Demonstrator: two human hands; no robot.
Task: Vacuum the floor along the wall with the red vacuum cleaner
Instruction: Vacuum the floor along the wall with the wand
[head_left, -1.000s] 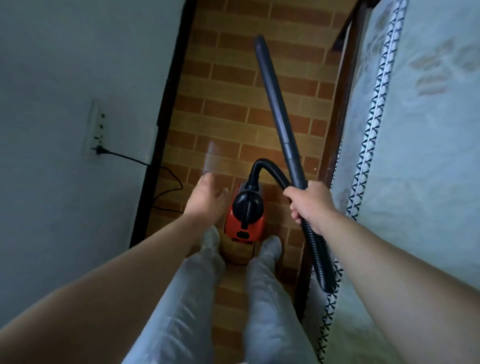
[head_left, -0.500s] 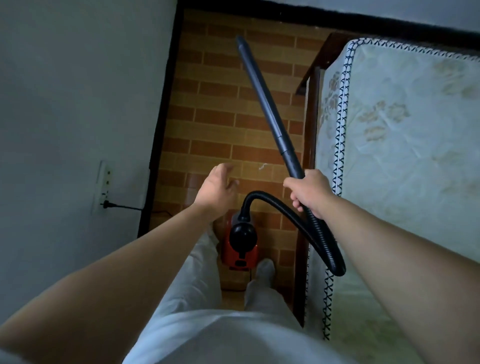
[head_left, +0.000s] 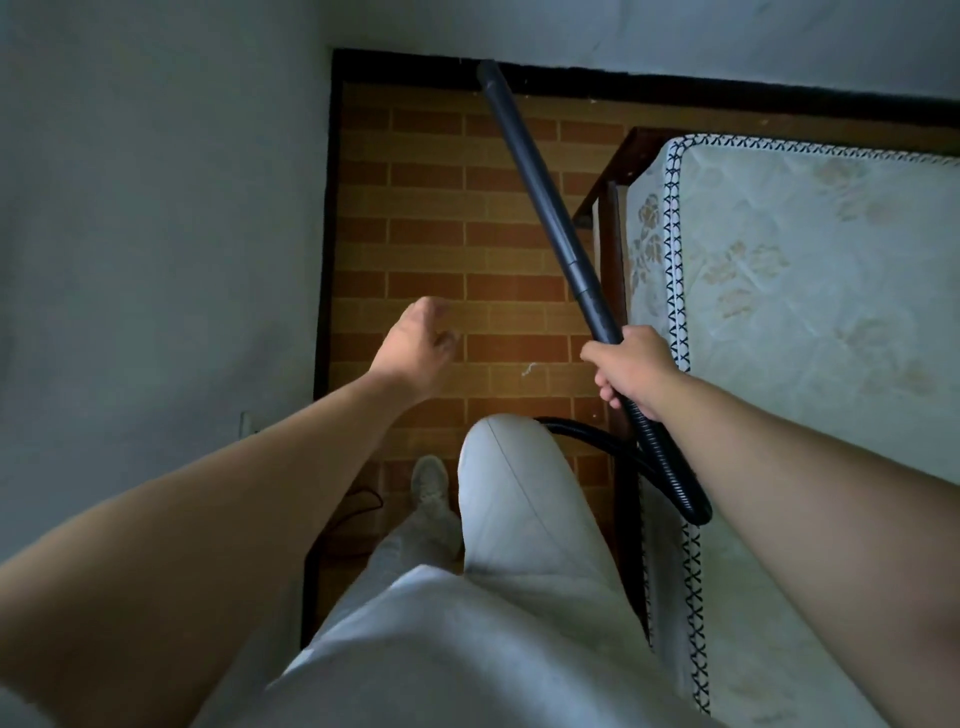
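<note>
Between the left wall (head_left: 156, 234) and the bed (head_left: 805, 291), the right grip (head_left: 631, 371) is closed around the vacuum wand (head_left: 540, 197), aiming its tip at the far skirting (head_left: 675, 91), while the left grip (head_left: 415, 345) hangs open, empty, probably for balance; the red body is hidden.

We see a floor (head_left: 426, 228) in an orange and brown brick pattern, edged by black skirting (head_left: 675, 96) under pale grey walls (head_left: 156, 208). The tube (head_left: 540, 192) is dark grey, its ribbed hose (head_left: 670, 467) black. We note a white mattress (head_left: 831, 260) with faint beige flowers, black crosses on its edging (head_left: 674, 249), a dark brown bed frame (head_left: 613, 244) and light grey trousers (head_left: 519, 519)
</note>
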